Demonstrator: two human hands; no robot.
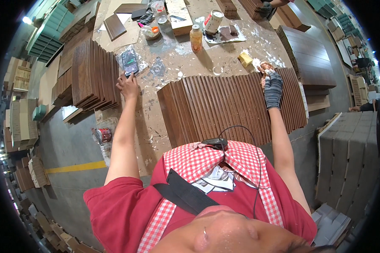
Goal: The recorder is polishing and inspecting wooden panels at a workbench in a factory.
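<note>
Head view.

Item: boards (pixel 219 105), dark brown, a long row standing on edge and packed side by side; position, on the paint-spattered surface (pixel 145 122), directly before the person.

Item: rag (pixel 266 67), orange-and-white, crumpled; position, at the far edge of the row, toward its right end.

Item: phone (pixel 130 63), dark, lying on clear plastic beyond the left hand (pixel 127 85).

Step in hand, by judgement: a pause in wiping the boards, with the phone being touched. Next move, by judgement: wiping calls for the rag spread evenly under the fingers, drawn along the narrow edges with light pressure so that the row does not lean.

Pose, left: arm extended forward, palm down, fingers loosely spread, index fingertip at the phone's near end; nothing gripped.

Pose, right: arm reaching far forward, right hand (pixel 273 88) in a grey striped glove, laid over the board edges, fingers gathered on the rag; exact grip unclear.

Nearby: yellow sponge (pixel 245 59), just left of the rag; amber bottle (pixel 196 39), upright, farther off.
</note>
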